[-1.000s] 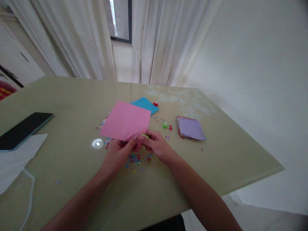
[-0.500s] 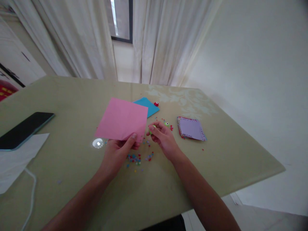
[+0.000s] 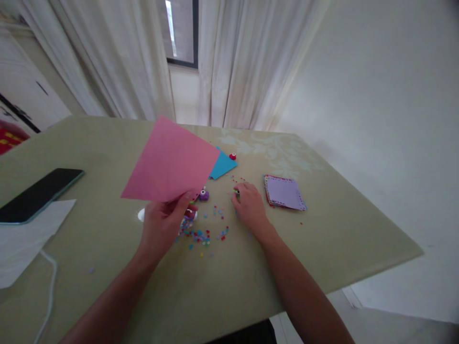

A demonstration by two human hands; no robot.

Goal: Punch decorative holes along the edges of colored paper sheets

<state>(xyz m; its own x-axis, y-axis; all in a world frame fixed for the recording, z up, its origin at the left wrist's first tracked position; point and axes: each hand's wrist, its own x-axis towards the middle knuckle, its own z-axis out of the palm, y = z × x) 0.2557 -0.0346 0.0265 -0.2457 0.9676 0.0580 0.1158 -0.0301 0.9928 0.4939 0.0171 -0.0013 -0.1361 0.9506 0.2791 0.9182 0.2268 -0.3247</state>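
My left hand [image 3: 165, 222] grips the lower edge of a pink sheet of paper [image 3: 172, 162] between thumb and fingers, tilting it above the table. Around a small green hole punch [image 3: 237, 193] curl the fingers of my right hand [image 3: 249, 203], low over the table; most of it is hidden. A purple hole punch [image 3: 203, 195] with an eye on it sits just right of the pink paper. Farther back is a red one [image 3: 233, 156]. Colourful punched paper bits [image 3: 199, 235] lie scattered between my hands. Beside my left fingertips, more small objects are partly covered.
Behind the pink sheet lies blue paper [image 3: 223, 166]. A stack of small sheets with punched edges, lilac on top [image 3: 286, 192], rests to the right. At left are a phone [image 3: 39, 196], white paper [image 3: 34, 243] and a white cable [image 3: 52, 291].
The pink paper has moved left and up, tilting more, and the purple punch has come into view. My right hand has drawn slightly right, away from the paper, and down towards the table.
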